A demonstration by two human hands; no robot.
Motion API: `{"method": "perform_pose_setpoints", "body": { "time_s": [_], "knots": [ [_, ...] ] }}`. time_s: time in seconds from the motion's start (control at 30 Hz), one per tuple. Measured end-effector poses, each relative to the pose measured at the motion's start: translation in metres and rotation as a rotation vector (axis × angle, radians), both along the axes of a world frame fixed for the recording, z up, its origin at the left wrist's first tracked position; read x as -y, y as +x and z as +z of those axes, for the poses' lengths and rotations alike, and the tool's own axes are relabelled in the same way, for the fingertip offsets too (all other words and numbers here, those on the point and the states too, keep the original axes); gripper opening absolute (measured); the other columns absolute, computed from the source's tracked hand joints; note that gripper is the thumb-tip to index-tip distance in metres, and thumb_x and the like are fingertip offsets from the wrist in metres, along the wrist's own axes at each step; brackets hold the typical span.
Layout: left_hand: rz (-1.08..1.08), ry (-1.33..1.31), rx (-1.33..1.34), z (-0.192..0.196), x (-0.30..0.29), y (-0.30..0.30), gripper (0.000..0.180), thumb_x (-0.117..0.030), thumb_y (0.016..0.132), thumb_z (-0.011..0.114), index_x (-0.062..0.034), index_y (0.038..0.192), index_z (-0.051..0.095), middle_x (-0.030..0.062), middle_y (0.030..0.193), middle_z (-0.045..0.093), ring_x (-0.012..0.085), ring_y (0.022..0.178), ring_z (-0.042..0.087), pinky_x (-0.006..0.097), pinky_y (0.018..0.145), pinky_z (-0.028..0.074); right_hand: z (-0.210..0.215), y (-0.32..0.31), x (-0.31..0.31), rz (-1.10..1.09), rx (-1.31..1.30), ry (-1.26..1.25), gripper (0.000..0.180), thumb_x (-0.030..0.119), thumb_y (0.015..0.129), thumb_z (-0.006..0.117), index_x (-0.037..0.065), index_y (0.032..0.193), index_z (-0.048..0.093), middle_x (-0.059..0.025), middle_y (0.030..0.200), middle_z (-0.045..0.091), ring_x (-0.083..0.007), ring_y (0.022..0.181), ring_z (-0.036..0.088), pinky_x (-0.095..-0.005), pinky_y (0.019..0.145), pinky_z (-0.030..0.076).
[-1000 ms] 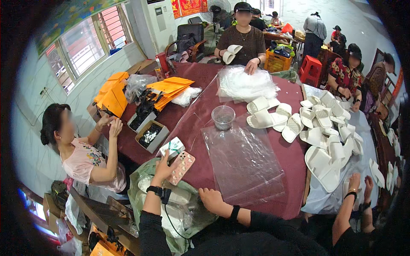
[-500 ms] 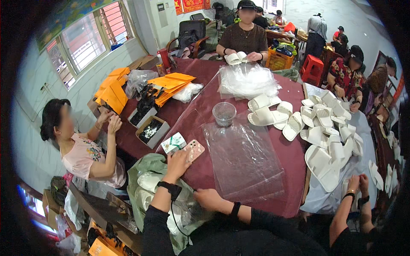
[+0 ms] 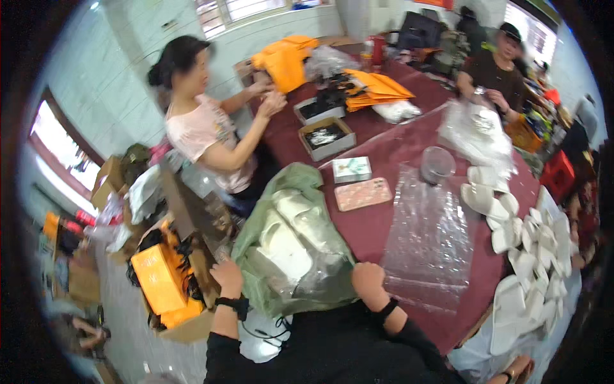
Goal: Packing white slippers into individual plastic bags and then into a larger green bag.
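A green woven sack (image 3: 256, 256) stands in front of me, its mouth wide, with white slippers (image 3: 284, 246) and clear plastic bags (image 3: 325, 278) inside. My left hand (image 3: 228, 278) is closed on the sack's left edge. At the opposite edge, my right hand (image 3: 369, 281) is also closed, gripping the sack's rim. The fingers of both hands are partly hidden and slightly blurred. Beyond the sack, a pink phone (image 3: 362, 194) lies on the dark red table, right beside a small white-and-green box (image 3: 352, 169).
Large clear plastic bags (image 3: 428, 243) lie flat on the table (image 3: 339, 227) near a round clear tub (image 3: 438, 164). White slippers (image 3: 540, 246) are heaped at right. A co-worker (image 3: 211, 121) stands at left by orange envelopes (image 3: 281, 64). Cartons (image 3: 182, 326) occupy the floor at left.
My view has swung left. My left hand has let go of the phone and moved to the sack; my right hand has come to its right edge. The sack is spread more upright.
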State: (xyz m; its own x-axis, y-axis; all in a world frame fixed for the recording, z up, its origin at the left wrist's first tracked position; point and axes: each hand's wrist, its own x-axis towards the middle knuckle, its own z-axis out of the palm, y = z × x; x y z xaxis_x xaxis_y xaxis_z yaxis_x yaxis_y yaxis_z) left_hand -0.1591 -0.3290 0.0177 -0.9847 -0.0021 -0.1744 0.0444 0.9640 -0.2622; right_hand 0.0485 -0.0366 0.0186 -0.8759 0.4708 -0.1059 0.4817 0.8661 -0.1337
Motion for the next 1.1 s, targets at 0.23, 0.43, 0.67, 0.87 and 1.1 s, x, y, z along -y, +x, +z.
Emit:
{"method": "perform_pose_setpoints", "body": {
  "time_s": [0.23, 0.43, 0.67, 0.87, 1.1],
  "knots": [
    [0.575, 1.083, -0.133, -0.093, 0.065, -0.029, 0.025, -0.022, 0.081, 0.052, -0.0041, 0.094, 0.062, 0.0125, 0.093, 0.062, 0.0306, 0.09, 0.059, 0.043, 0.073, 0.047, -0.012, -0.017, -0.006, 0.199, -0.02, -0.396, 0.038, 0.035, 0.082, 0.055, -0.001, 0.074, 0.062, -0.0188, 0.073, 0.062, -0.0339, 0.07, 0.061, -0.0422, 0.063, 0.047],
    [0.626, 1.431, 0.102, -0.066, 0.051, -0.038, 0.029, -0.024, 0.085, 0.047, -0.0029, 0.102, 0.057, 0.0104, 0.098, 0.059, 0.026, 0.089, 0.057, 0.037, 0.074, 0.046, 0.009, -0.031, -0.007, -0.018, -0.267, -1.063, 0.035, 0.029, 0.087, 0.053, -0.005, 0.086, 0.061, -0.0101, 0.071, 0.061, -0.016, 0.067, 0.055, -0.032, 0.065, 0.042],
    [0.44, 1.614, 0.308, 0.037, 0.028, -0.001, 0.029, -0.023, 0.088, 0.04, -0.0034, 0.105, 0.053, 0.0086, 0.098, 0.058, 0.0205, 0.087, 0.056, 0.034, 0.071, 0.045, 0.035, -0.034, -0.01, -0.141, -0.498, -1.584, 0.028, 0.023, 0.09, 0.051, -0.003, 0.096, 0.06, -0.002, 0.084, 0.06, -0.009, 0.076, 0.052, -0.0257, 0.07, 0.042],
    [0.38, 1.871, 0.128, 0.107, 0.04, -0.009, 0.029, -0.021, 0.088, 0.036, -0.002, 0.093, 0.057, 0.0092, 0.087, 0.059, 0.0178, 0.075, 0.056, 0.032, 0.066, 0.045, 0.078, -0.036, -0.01, -0.155, -0.769, -1.843, 0.031, 0.024, 0.09, 0.052, -0.004, 0.1, 0.059, -0.0016, 0.089, 0.06, -0.0082, 0.08, 0.053, -0.0238, 0.073, 0.041],
    [0.072, 1.369, -0.281, 0.08, 0.076, -0.038, 0.026, -0.014, 0.09, 0.037, 0.0048, 0.095, 0.054, 0.0135, 0.083, 0.058, 0.0243, 0.078, 0.055, 0.033, 0.072, 0.042, 0.056, -0.042, -0.019, -0.186, -0.346, -1.196, 0.034, 0.03, 0.088, 0.053, 0.0, 0.076, 0.062, -0.0009, 0.062, 0.055, -0.0082, 0.056, 0.049, -0.0264, 0.052, 0.041]
  ]
}}
